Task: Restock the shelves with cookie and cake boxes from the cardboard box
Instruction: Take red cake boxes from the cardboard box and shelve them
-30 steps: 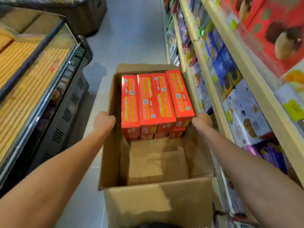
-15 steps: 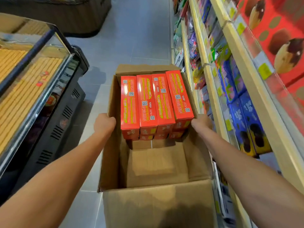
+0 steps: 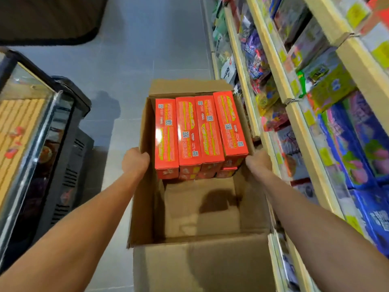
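Currently, the left hand [image 3: 135, 161] and right hand [image 3: 257, 162] are gripping the carton [image 3: 200, 266] by its side walls, unchanged. The carton, with red boxes [image 3: 200, 131] filling its far end, is travelling further along the shelves [image 3: 302, 131]; unloading is probably approaching.

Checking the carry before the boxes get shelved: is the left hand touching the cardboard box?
Touching. The head view shows the left hand with its fingers curled over the top edge of the left wall of the cardboard box.
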`<state>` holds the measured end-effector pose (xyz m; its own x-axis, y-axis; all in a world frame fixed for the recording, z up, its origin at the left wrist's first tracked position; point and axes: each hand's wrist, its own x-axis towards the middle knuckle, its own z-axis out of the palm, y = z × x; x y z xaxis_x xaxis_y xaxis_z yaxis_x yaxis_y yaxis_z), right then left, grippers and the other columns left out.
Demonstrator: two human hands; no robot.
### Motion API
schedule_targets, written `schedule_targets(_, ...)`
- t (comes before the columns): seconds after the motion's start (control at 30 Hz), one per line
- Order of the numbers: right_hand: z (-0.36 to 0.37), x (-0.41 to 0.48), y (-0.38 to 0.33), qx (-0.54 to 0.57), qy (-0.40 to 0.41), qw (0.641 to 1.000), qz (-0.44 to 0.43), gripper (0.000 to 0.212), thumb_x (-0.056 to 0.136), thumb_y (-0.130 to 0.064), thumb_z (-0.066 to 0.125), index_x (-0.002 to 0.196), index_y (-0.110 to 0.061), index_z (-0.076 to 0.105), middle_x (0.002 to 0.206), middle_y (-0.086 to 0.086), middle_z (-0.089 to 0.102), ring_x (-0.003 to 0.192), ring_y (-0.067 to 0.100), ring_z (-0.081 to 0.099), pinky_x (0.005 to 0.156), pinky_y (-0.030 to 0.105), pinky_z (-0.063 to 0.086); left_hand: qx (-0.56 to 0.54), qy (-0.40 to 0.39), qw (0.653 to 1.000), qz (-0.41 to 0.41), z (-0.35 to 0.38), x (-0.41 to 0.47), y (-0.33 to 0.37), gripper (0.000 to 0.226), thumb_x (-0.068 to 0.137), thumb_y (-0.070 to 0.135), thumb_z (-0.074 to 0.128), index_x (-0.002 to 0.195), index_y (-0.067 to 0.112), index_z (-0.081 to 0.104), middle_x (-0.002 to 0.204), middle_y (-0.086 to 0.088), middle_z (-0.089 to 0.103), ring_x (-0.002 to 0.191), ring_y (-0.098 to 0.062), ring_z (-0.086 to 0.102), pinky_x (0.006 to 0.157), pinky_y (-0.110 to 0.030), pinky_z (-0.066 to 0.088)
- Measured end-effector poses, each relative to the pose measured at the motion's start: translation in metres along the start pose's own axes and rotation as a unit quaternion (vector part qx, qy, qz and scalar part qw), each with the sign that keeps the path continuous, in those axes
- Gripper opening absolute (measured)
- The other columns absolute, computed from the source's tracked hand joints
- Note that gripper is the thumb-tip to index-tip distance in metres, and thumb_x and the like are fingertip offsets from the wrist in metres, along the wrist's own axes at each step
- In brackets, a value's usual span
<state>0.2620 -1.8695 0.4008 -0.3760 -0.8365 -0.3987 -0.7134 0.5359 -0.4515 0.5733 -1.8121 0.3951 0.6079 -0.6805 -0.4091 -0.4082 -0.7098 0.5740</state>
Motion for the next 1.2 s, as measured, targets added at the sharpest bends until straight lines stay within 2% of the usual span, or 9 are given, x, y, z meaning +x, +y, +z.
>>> schedule_targets(0.07,0.014,0.022,-0.015,0.004,0.002,1.0,0.017,0.021,0.088,-0.014,0.054,0.105,-0.004,0.062,0.122,0.017,0.06,0.113,0.034,0.056,0.078,0.031,0.048,0.02,-0.01,1.0,0.003,0.01,0.034,0.008,0.022,0.09,0.018,0.049,0.097,0.001,0.062,0.089,-0.019,0.065,0.082,-0.036,0.063,0.076,-0.039,0.053)
schedule_targets(0.17,0.039,0.046,-0.021,0.019,-0.023,0.998,0.06,0.028,0.09,-0.008,0.051,0.118,-0.005,0.057,0.121,0.011,0.059,0.11,0.033,0.057,0.076,0.028,0.04,0.048,-0.018,0.999,-0.012,0.034,0.074,0.007,0.024,0.092,0.019,0.05,0.103,0.001,0.062,0.1,-0.023,0.066,0.091,-0.04,0.063,0.08,-0.042,0.051)
schedule_targets(0.3,0.089,0.095,-0.011,0.012,-0.033,0.996,0.087,0.018,0.088,-0.009,0.052,0.101,-0.003,0.064,0.106,0.017,0.067,0.091,0.034,0.061,0.068,0.03,0.043,0.069,-0.013,0.997,-0.035,0.081,0.12,-0.003,0.027,0.093,0.021,0.049,0.111,0.005,0.061,0.107,-0.021,0.065,0.099,-0.04,0.061,0.085,-0.042,0.049)
schedule_targets(0.47,0.159,0.153,0.017,0.003,-0.053,0.994,0.092,0.022,0.086,-0.01,0.052,0.101,-0.004,0.066,0.103,0.017,0.068,0.095,0.038,0.062,0.071,0.034,0.046,0.105,-0.021,0.993,-0.054,0.148,0.167,-0.034,0.027,0.091,0.021,0.051,0.111,0.005,0.061,0.107,-0.023,0.066,0.1,-0.04,0.061,0.087,-0.044,0.05)
schedule_targets(0.57,0.211,0.187,0.041,-0.028,-0.067,0.992,0.099,0.023,0.086,-0.009,0.051,0.103,-0.003,0.066,0.107,0.019,0.067,0.099,0.037,0.061,0.068,0.031,0.042,0.121,-0.028,0.99,-0.072,0.196,0.197,-0.066,0.029,0.091,0.021,0.05,0.113,0.006,0.062,0.107,-0.022,0.066,0.099,-0.04,0.062,0.085,-0.043,0.05)
schedule_targets(0.7,0.265,0.227,0.076,-0.071,-0.072,0.988,0.116,0.025,0.089,-0.005,0.049,0.11,0.004,0.06,0.117,0.022,0.06,0.11,0.038,0.055,0.08,0.036,0.044,0.136,-0.033,0.985,-0.098,0.258,0.224,-0.106,0.028,0.092,0.02,0.05,0.112,0.006,0.062,0.106,-0.021,0.066,0.099,-0.04,0.062,0.082,-0.04,0.048)
schedule_targets(0.87,0.333,0.274,0.119,-0.076,-0.08,0.987,0.12,0.023,0.088,-0.009,0.051,0.107,-0.001,0.062,0.11,0.018,0.065,0.1,0.035,0.061,0.065,0.029,0.037,0.099,-0.039,0.988,-0.111,0.334,0.261,-0.148,0.024,0.091,0.02,0.05,0.109,0.01,0.063,0.102,-0.018,0.068,0.094,-0.037,0.063,0.081,-0.039,0.05)
schedule_targets(1.1,0.383,0.314,0.173,-0.073,-0.067,0.987,0.128,0.021,0.091,-0.006,0.05,0.105,-0.002,0.064,0.107,0.019,0.066,0.095,0.031,0.061,0.066,0.025,0.034,0.078,-0.05,0.988,-0.121,0.42,0.282,-0.178,0.026,0.095,0.017,0.047,0.117,0.009,0.059,0.107,-0.013,0.066,0.091,-0.029,0.061,0.072,-0.029,0.04)
schedule_targets(1.2,0.393,0.322,0.19,-0.093,-0.056,0.984,0.14,0.025,0.091,-0.004,0.049,0.111,-0.003,0.063,0.113,0.02,0.065,0.104,0.034,0.061,0.068,0.026,0.034,0.041,-0.059,0.987,-0.143,0.442,0.279,-0.185,0.026,0.095,0.015,0.046,0.117,0.01,0.059,0.109,-0.012,0.067,0.098,-0.03,0.063,0.073,-0.029,0.044)
